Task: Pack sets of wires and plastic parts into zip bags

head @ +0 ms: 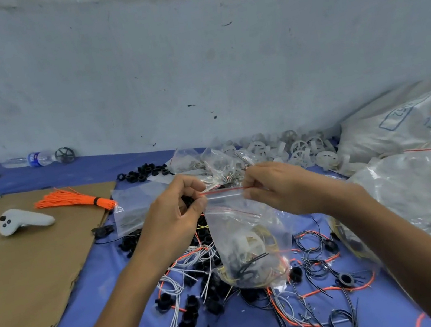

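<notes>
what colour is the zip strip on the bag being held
Red, on the bag's top edge; head view.

Head-worn camera looks forward-down, close over the table (95, 269).

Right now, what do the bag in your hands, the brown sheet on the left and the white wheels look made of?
Bag: thin glossy clear plastic film; contents show through, it creases. Brown sheet: likely corrugated cardboard, matte, ragged edge. White wheels: probably moulded plastic, uniform white spokes and rims.
</notes>
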Demonstrator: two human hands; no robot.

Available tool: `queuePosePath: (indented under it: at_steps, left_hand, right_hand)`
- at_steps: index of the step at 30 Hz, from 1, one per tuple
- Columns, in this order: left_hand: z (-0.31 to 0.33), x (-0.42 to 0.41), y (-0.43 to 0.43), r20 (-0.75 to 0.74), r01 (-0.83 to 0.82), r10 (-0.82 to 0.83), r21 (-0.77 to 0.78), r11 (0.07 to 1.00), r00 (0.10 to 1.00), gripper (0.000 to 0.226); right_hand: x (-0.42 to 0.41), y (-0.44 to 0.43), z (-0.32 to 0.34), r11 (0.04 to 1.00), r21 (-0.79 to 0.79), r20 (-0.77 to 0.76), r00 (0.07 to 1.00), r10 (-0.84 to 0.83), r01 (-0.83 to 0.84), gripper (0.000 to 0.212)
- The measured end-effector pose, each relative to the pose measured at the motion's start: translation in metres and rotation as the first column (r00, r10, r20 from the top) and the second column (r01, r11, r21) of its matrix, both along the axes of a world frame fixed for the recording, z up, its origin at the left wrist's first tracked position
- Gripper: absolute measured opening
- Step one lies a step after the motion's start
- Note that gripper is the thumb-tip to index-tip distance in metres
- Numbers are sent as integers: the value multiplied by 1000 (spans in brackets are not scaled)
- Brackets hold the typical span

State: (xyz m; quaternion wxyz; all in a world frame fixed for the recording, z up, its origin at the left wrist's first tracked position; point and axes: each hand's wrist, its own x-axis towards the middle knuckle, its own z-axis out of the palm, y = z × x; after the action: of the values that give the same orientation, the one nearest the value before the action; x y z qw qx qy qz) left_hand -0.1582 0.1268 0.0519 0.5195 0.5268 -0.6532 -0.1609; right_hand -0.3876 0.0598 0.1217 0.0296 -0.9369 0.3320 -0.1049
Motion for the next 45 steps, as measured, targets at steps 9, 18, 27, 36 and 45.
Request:
queuePosePath:
  at_steps: [9,18,27,36,45]
  left_hand:
    - [-1,0,-1,-7,-21,21,-8,1000,1000,19]
    - [8,-14,-5,-47,0,-3,-54,999,999,25]
    - [55,-65,-23,-162,104,-148,-255,961,976,16]
    - [56,-166,-70,-113,272,-284,-111,956,952,31]
    - [-39,-143,-42,-103,290,-278,119,950,955,32]
  right_hand:
    - [-69,-6,8,985,-20,-24,985,-172,171,16]
    - [-95,2,4,967,-11,185,950,-250,256,20]
    - [-131,46,20,951,309,811,524,-261,-3,15]
    - [-228,39,-36,781,532,838,-69,-542,326,10]
    - [-230,78,-164,576,-172,416,589,-693,799,60]
